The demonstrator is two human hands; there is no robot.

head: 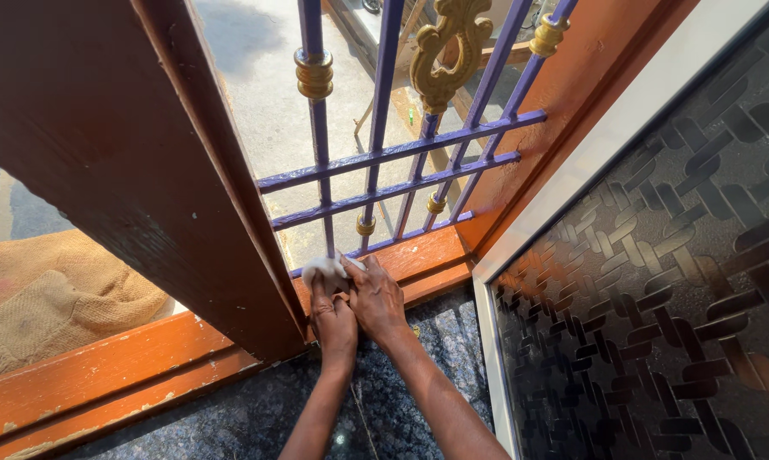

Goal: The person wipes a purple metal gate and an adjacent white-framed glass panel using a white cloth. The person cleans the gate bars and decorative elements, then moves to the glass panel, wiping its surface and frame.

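At the foot of the purple window grille (384, 153), both hands press together on the orange sill (418, 255), the left hand (333, 319) apparently clamped on a white cloth (323, 268), the right hand (377, 298) closed beside it.

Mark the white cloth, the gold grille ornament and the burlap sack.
white cloth (323, 269), head view, bunched top above the fingers
gold grille ornament (449, 53), head view, lower loop
burlap sack (52, 298), head view, middle fold

Both hands, left hand (333, 317) and right hand (376, 298), press a white cloth (323, 268) against the purple grille (384, 192). They rest on the orange sill (423, 255).
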